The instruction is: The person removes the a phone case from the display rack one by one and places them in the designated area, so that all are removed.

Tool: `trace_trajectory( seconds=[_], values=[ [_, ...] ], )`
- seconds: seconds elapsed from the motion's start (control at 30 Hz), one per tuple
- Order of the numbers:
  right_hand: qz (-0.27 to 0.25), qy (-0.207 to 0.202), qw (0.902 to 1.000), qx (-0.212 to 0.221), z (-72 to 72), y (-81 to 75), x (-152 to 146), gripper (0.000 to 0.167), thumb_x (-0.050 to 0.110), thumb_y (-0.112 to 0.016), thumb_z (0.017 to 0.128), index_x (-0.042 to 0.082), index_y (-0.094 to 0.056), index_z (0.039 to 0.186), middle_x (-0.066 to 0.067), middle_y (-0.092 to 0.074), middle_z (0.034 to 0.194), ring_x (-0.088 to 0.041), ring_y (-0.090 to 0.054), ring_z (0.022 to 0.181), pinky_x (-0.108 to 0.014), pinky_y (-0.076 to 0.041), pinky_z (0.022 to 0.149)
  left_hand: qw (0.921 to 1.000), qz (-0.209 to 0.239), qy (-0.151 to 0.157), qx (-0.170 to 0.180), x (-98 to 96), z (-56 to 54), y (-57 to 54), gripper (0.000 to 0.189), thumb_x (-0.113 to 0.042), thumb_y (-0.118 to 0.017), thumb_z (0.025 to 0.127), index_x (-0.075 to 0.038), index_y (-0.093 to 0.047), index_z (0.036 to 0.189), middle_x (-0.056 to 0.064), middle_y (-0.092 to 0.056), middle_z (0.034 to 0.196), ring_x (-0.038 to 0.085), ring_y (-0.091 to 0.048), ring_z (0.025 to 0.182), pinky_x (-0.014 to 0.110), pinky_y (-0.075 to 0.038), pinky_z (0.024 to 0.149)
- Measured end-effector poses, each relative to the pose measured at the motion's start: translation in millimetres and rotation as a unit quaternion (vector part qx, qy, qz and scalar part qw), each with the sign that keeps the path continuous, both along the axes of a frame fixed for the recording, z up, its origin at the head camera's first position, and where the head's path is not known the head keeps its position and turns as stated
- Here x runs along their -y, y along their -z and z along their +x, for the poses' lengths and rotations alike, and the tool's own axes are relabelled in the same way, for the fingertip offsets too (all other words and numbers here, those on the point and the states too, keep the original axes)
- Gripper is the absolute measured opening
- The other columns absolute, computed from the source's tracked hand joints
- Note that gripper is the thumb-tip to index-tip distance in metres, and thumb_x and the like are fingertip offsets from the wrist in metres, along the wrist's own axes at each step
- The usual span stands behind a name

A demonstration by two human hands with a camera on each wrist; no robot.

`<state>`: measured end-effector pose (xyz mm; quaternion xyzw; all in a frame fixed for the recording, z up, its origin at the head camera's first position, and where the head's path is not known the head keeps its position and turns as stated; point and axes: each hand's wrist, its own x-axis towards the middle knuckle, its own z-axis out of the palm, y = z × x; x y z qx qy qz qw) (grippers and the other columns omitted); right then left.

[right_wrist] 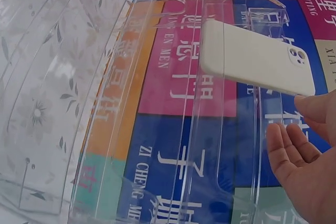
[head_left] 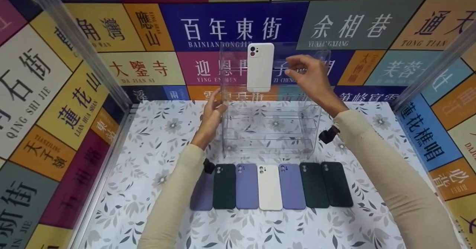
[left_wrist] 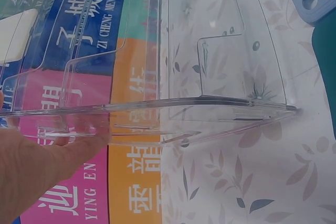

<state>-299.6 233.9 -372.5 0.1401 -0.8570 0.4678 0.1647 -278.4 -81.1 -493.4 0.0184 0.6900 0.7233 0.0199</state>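
A clear acrylic tiered rack (head_left: 269, 150) stands on the table, a white phone case (head_left: 261, 68) upright on its top tier, camera cutout at upper left. My left hand (head_left: 212, 117) holds the rack's left side; in the left wrist view its fingers (left_wrist: 79, 150) lie along the clear side panel. To the right of the white case is my right hand (head_left: 310, 74), fingers loosely bent with nothing between them. From the right wrist, the thumb (right_wrist: 314, 109) appears close to the edge of the white case (right_wrist: 257, 59); the head view shows a gap there.
In front of the rack lies a row of phone cases: purple (head_left: 247, 186), dark green (head_left: 224, 186), cream (head_left: 270, 187) and black-looking (head_left: 337, 184) among them. The left forearm partly covers the leftmost purple one. Printed sign panels (head_left: 238, 22) wall the flower-patterned table.
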Motion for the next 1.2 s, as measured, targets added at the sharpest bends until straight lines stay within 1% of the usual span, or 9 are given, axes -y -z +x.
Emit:
trace_trajectory(
  seconds=[0.1, 0.27, 0.37, 0.53, 0.6, 0.77, 0.83, 1.03, 1.2],
  values=[
    [0.001, 0.004, 0.9999, -0.011, -1.9, -1.3, 4, 0.031, 0.008, -0.078, 0.103, 0.005, -0.077, 0.134, -0.014, -0.075, 0.125, -0.021, -0.072, 0.111, -0.029, -0.057, 0.098, 1.0, 0.0, 0.005, -0.005, -1.0, 0.0, 0.0, 0.066, -0.015, -0.058, 0.108, -0.027, -0.04, 0.171, 0.014, -0.06, 0.151, 0.033, -0.06, 0.129, 0.048, -0.045, 0.093],
    [-0.018, 0.002, 0.9998, -0.012, -6.0, -3.6, 11, 0.033, 0.008, -0.077, 0.104, 0.006, -0.076, 0.137, -0.013, -0.073, 0.129, -0.019, -0.07, 0.114, -0.031, -0.057, 0.1, 0.9999, 0.007, 0.009, -0.006, -2.1, -0.9, 0.1, 0.065, -0.011, -0.057, 0.109, -0.027, -0.041, 0.17, 0.013, -0.061, 0.148, 0.027, -0.062, 0.123, 0.042, -0.044, 0.086],
    [-0.025, 0.003, 0.9997, -0.007, -10.0, -5.2, 15, 0.034, 0.007, -0.077, 0.104, 0.006, -0.075, 0.138, -0.014, -0.072, 0.13, -0.02, -0.07, 0.116, -0.032, -0.057, 0.101, 0.9999, 0.009, 0.007, -0.002, -2.0, -1.1, 0.0, 0.065, -0.012, -0.058, 0.109, -0.027, -0.041, 0.171, 0.014, -0.06, 0.15, 0.028, -0.062, 0.126, 0.04, -0.045, 0.088],
    [-0.017, 0.007, 0.9998, -0.009, -18.7, -7.5, 24, 0.039, 0.005, -0.077, 0.103, 0.004, -0.072, 0.142, -0.014, -0.072, 0.131, -0.022, -0.071, 0.117, -0.034, -0.057, 0.1, 1.0, 0.004, 0.002, 0.004, -1.5, -0.9, -0.3, 0.066, -0.013, -0.058, 0.109, -0.028, -0.04, 0.171, 0.016, -0.056, 0.155, 0.033, -0.059, 0.137, 0.047, -0.046, 0.097],
    [-0.016, 0.008, 0.9998, -0.009, -21.6, -8.4, 27, 0.041, 0.004, -0.076, 0.103, 0.003, -0.071, 0.144, -0.015, -0.072, 0.132, -0.024, -0.071, 0.117, -0.034, -0.057, 0.099, 1.0, 0.001, 0.0, 0.004, -1.3, -1.1, -0.5, 0.067, -0.013, -0.057, 0.109, -0.029, -0.04, 0.171, 0.016, -0.055, 0.156, 0.034, -0.058, 0.137, 0.048, -0.046, 0.097],
    [-0.013, 0.01, 0.9998, -0.012, -25.1, -12.0, 35, 0.045, 0.003, -0.075, 0.103, 0.004, -0.068, 0.148, -0.014, -0.07, 0.134, -0.023, -0.071, 0.119, -0.034, -0.056, 0.1, 1.0, -0.002, 0.0, 0.003, 0.4, -1.3, -1.4, 0.068, -0.014, -0.058, 0.108, -0.027, -0.039, 0.172, 0.016, -0.054, 0.157, 0.033, -0.056, 0.137, 0.047, -0.045, 0.096],
    [-0.016, 0.005, 0.9998, -0.013, -26.5, -12.9, 38, 0.048, 0.001, -0.075, 0.102, 0.004, -0.066, 0.15, -0.014, -0.069, 0.134, -0.023, -0.07, 0.119, -0.034, -0.056, 0.102, 1.0, 0.0, 0.0, 0.003, 1.1, -1.4, -1.5, 0.069, -0.014, -0.059, 0.108, -0.026, -0.038, 0.172, 0.016, -0.054, 0.157, 0.034, -0.056, 0.138, 0.051, -0.046, 0.099],
    [-0.029, -0.01, 0.9993, -0.021, -29.1, -8.9, 42, 0.058, -0.005, -0.074, 0.101, 0.005, -0.061, 0.156, -0.018, -0.07, 0.128, -0.029, -0.072, 0.117, -0.033, -0.058, 0.099, 1.0, 0.004, 0.004, 0.002, 0.4, -1.4, 0.0, 0.068, -0.014, -0.059, 0.109, -0.026, -0.038, 0.173, 0.017, -0.055, 0.156, 0.039, -0.056, 0.142, 0.058, -0.045, 0.103],
    [-0.008, -0.019, 0.9994, -0.028, -28.2, -4.7, 44, 0.06, -0.005, -0.074, 0.101, 0.007, -0.06, 0.158, -0.018, -0.069, 0.128, -0.029, -0.072, 0.118, -0.031, -0.057, 0.095, 1.0, -0.005, 0.003, 0.006, 0.8, 0.2, 1.0, 0.068, -0.018, -0.06, 0.11, -0.027, -0.037, 0.173, 0.017, -0.054, 0.156, 0.037, -0.058, 0.141, 0.054, -0.045, 0.101]
  ],
)
